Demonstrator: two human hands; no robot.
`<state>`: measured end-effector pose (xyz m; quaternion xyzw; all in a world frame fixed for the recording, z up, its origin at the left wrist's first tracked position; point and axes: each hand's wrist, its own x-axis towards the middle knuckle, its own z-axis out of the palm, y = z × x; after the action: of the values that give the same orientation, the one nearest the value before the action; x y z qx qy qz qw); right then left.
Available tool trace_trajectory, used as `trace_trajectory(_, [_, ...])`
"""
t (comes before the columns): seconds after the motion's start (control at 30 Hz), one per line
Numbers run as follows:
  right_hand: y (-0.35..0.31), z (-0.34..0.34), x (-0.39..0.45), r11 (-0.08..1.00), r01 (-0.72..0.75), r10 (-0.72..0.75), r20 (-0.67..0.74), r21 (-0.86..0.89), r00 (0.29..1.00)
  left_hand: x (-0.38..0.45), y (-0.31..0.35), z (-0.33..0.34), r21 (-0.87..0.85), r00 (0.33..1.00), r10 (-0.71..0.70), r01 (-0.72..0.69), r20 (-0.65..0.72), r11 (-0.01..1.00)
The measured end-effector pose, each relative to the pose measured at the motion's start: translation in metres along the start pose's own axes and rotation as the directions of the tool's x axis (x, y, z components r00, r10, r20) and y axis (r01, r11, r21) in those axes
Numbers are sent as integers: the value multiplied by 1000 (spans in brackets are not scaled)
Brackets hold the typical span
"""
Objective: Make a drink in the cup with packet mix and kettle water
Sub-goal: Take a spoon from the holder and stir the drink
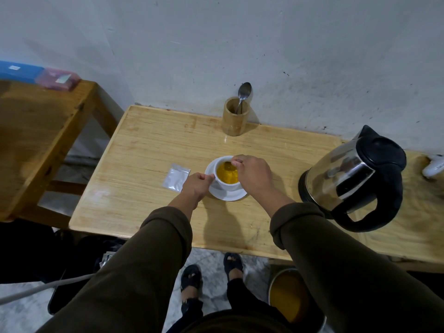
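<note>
Both grips are at the cup [227,182], which serves as the landmark. Left hand [195,185] has its fingers pressed together on the cup's left side, apparently pinching the handle to steady it. Right hand [252,175] hovers over the cup's right rim, fingertips pinched on what looks like a small spoon dipped into the liquid; the spoon itself is mostly hidden. White and sitting on a white saucer [230,195], the cup is near the middle of a pale wooden worktop [149,150]. It holds a yellow-orange drink with a grainy surface.

Just left of the cup lies a silver packet [175,177], flat and seemingly emptied. Well to the right of the cup stands a steel kettle [355,179] with a black lid and handle. Beyond the cup, against the wall, a bamboo holder [234,120] carries another spoon [243,92].

Judging by the colour, mix and water are already in, and the step in hand is stirring. Next calls for gentle circles until the grains dissolve, then lifting the spoon out without spilling.
</note>
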<state>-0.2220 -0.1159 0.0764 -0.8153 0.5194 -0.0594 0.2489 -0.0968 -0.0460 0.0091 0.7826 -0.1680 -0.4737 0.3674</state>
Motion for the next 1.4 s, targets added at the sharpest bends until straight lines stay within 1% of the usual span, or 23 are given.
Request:
trace_trajectory(0.1, [1, 1, -3, 998, 26, -27, 16, 62, 1000, 1, -1, 0, 1, 1000, -5, 5, 3, 1000])
trace_trajectory(0.17, [1, 2, -4, 996, 48, -50, 22, 73, 999, 2, -1, 0, 0, 1000, -6, 6, 6, 1000])
trace_trajectory(0.3, [1, 0, -2, 999, 32, -32, 12, 11, 999, 0, 0, 0, -9, 1000, -8, 8, 10, 1000])
trace_trajectory(0.37, [1, 1, 0, 999, 12, -13, -15, -48, 1000, -1, 1, -1, -10, 1000, -7, 7, 13, 1000])
trace_trajectory(0.43, [1, 0, 2, 998, -4, 1, -44, -64, 999, -1, 1, -1, -12, 1000, -5, 6, 14, 1000])
trace_trajectory(0.53, [1, 0, 2, 1000, -6, 6, -31, -19, 1000, 0, 1, -1, -11, 1000, -9, 9, 14, 1000])
trace_trajectory(0.63, [-1, 0, -1, 999, 24, -24, 5, 47, 1000, 1, 1, -1, -5, 1000, -9, 9, 9, 1000])
trace_trajectory(0.77, [-2, -1, -4, 996, 71, -73, 37, 60, 997, 1, 0, 0, 6, 1000, -2, 2, 2, 1000])
trace_trajectory(0.97, [3, 0, 3, 998, 20, -21, -12, -51, 1000, -3, 2, 0, 10, 1000, 6, -6, 6, 1000])
trace_trajectory(1.03, [3, -1, 3, 998, 16, -18, -22, -63, 1000, -3, 2, 0, 12, 1000, 7, -8, 2, 1000])
trace_trajectory(1.17, [3, -1, 1, 1000, 7, -8, 26, 26, 1000, -2, 3, 0, 25, 1000, 7, -7, 0, 1000])
trace_trajectory(1.27, [5, -1, 1, 996, 36, -41, 68, 76, 997, -2, 3, 0, 36, 1000, 3, -3, 7, 999])
trace_trajectory(1.33, [5, -2, 1, 996, 46, -53, 93, 74, 994, -3, 3, -1, 41, 1000, -1, 1, 9, 999])
trace_trajectory(1.4, [6, -2, 1, 998, 52, -54, 91, 28, 994, -3, 4, -1, 37, 1000, 1, -1, 8, 999])
